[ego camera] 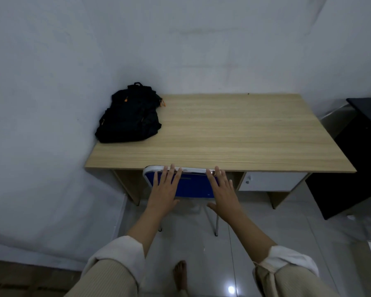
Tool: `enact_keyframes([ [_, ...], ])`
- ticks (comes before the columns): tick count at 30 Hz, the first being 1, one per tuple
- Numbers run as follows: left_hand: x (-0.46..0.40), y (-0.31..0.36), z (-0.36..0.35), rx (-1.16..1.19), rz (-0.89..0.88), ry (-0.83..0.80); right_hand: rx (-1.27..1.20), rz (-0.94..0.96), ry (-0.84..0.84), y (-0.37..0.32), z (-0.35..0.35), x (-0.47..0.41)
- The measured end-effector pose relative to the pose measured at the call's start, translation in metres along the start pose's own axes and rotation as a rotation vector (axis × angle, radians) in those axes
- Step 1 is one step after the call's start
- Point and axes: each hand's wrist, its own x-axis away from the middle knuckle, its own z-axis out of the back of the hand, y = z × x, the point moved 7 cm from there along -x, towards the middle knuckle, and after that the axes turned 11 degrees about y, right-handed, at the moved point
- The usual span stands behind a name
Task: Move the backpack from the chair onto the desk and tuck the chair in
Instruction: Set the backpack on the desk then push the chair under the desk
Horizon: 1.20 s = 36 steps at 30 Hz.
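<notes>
A black backpack with orange zip pulls lies on the far left corner of the light wooden desk, against the wall. The blue chair with a white frame stands under the desk's front edge; only its backrest and two rear legs show. My left hand lies flat on the left side of the backrest, fingers spread, fingertips at its top rail. My right hand lies flat on the right side in the same way. Neither hand curls around anything.
White walls close in the desk at the left and back. A white drawer with a knob hangs under the desk at the right. A black cabinet stands right of the desk. My bare foot is on the glossy tiled floor.
</notes>
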Motion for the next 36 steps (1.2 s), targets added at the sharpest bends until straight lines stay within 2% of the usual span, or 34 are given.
enact_keyframes([
  [6,-0.014,-0.009,-0.004,0.079,0.051,-0.177,-0.017,-0.022,-0.066,-0.004,-0.004,-0.024],
  [11,-0.019,-0.015,-0.009,0.072,0.06,-0.239,0.027,-0.028,-0.119,-0.008,-0.015,-0.031],
  [19,-0.019,-0.008,-0.019,0.065,0.072,-0.193,0.183,0.02,0.014,-0.007,-0.016,-0.03],
  [28,-0.024,-0.002,-0.033,0.018,0.078,-0.173,0.212,0.116,0.08,0.007,-0.016,-0.044],
  [32,-0.025,-0.003,-0.033,-0.046,0.088,-0.045,0.202,0.118,0.059,0.009,-0.018,-0.05],
  [36,-0.027,-0.013,-0.032,-0.086,0.055,0.073,0.189,0.001,0.061,0.007,-0.015,-0.061],
])
